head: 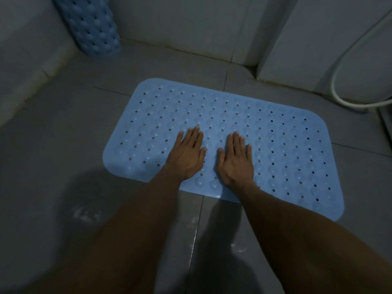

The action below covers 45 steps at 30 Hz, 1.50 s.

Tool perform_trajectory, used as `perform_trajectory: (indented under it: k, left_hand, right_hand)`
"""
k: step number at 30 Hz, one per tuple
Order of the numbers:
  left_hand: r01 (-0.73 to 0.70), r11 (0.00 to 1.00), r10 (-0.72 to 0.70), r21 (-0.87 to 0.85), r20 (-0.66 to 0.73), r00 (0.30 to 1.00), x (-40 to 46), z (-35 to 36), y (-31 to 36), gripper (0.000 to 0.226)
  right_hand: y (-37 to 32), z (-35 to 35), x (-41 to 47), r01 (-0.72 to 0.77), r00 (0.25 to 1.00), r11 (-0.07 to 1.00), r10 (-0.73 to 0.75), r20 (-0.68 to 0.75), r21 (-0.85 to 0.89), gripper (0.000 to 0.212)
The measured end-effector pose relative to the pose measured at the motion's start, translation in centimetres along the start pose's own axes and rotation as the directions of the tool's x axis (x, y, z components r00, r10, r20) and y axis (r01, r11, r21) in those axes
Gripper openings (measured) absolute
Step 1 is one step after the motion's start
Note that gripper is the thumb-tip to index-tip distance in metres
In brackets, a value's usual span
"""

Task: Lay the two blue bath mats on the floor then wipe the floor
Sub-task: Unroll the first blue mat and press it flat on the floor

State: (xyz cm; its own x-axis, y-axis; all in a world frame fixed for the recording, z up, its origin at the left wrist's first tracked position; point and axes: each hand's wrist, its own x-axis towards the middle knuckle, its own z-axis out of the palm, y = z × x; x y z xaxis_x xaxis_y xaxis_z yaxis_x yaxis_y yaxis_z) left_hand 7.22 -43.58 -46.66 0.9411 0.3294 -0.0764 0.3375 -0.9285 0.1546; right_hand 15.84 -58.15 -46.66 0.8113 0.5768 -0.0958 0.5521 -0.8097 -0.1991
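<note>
On the grey tiled floor (63,128) in front of us lies one blue bath mat (275,145), spread out flat, its long side running from left to right and slightly askew to the tile joints. We see its rows of round bumps and small holes over the whole surface. Our left hand (187,153) and our right hand (236,160) both rest palm down on the near half of this mat, side by side and just apart, thumbs turned toward each other. The fingers of each hand lie straight and close together, pointing away from us; neither grip is closed on anything, both are flat and released against the mat. Our bare forearms reach in from the lower edge of the view.

Up in the far left corner we see the second blue mat (93,24), rolled into a tube and standing upright against the pale wall (191,28), well apart from the flat one. At the right a pale hose (339,81) curves down along the wall to the floor. Light wet patches glint on the tiles near us.
</note>
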Motion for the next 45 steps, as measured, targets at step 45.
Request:
perform_trajectory:
  k: [45]
  left_hand:
    - [-0.035, 0.999, 0.033, -0.036, -0.05, 0.998, 1.4, 0.4, -0.2, 0.063]
  right_hand:
    - [-0.6, -0.5, 0.3, -0.118, 0.992, 0.992, 0.119, -0.043, 0.037, 0.073]
